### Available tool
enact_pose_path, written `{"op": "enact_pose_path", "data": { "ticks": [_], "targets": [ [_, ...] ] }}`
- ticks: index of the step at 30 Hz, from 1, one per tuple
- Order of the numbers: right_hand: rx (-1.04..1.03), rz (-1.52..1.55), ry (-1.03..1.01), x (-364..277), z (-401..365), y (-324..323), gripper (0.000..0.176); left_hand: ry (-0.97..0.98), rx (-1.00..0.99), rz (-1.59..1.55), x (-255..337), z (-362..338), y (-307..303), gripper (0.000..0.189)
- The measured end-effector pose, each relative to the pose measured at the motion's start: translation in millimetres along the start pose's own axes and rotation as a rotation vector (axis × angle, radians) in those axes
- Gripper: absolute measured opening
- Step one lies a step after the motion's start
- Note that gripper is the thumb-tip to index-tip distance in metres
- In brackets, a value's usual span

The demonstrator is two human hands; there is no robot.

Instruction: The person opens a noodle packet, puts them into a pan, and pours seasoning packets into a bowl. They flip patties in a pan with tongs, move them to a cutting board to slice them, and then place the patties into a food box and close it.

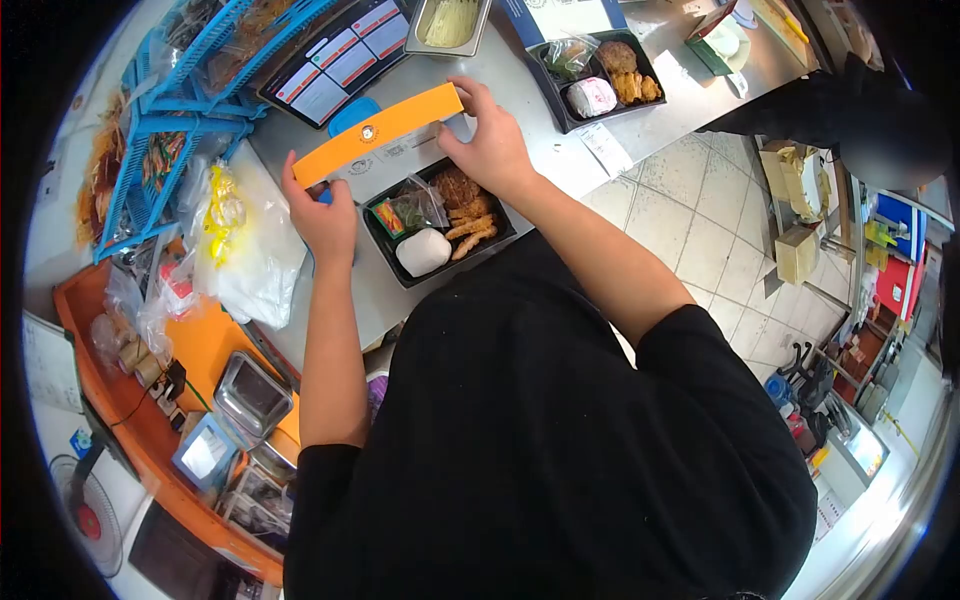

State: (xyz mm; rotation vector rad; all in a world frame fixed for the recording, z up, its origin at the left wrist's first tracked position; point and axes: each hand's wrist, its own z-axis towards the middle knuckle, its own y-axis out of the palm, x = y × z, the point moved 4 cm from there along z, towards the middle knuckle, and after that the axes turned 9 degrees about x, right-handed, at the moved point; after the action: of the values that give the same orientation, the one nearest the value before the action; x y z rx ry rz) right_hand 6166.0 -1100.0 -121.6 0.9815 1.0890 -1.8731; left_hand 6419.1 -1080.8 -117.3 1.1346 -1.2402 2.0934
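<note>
My left hand point(325, 225) grips one end of an orange cardboard sleeve point(385, 130) with a small round logo, and my right hand point(490, 145) pinches the other end. Grey print shows on the sleeve's paler side. Just below it on the metal counter sits a black meal box point(407, 283), uncovered. Inside are a white wrapped rice ball point(423, 252), a clear bag of greens point(418, 205), fried strips point(470, 232) and a browned patty point(455, 185). Something blue peeks out beside my left fingers.
Another filled black meal box point(563, 122) stands farther right beside a paper slip point(604, 148). A tablet point(340, 58), a steel pan of pale shreds point(448, 22) and blue racks point(150, 125) line the back left. Plastic bags point(255, 265) hang left. A person's dark sleeve point(775, 110) shows right.
</note>
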Motion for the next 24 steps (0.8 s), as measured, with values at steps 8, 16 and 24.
{"op": "enact_pose_path", "data": {
  "ticks": [8,16,24],
  "targets": [
    [-0.136,-0.010,0.083,7,-9,-45,0.025,0.022,-0.062,0.021,-17,-14,-36,0.052],
    [-0.106,-0.065,-0.011,-15,-9,-40,0.030,0.002,-0.037,0.016,-1,-25,-34,0.045],
    [-0.072,-0.153,-0.089,-9,1,-27,0.032,-0.021,-0.079,-0.039,3,-21,-33,0.039]
  ]
}}
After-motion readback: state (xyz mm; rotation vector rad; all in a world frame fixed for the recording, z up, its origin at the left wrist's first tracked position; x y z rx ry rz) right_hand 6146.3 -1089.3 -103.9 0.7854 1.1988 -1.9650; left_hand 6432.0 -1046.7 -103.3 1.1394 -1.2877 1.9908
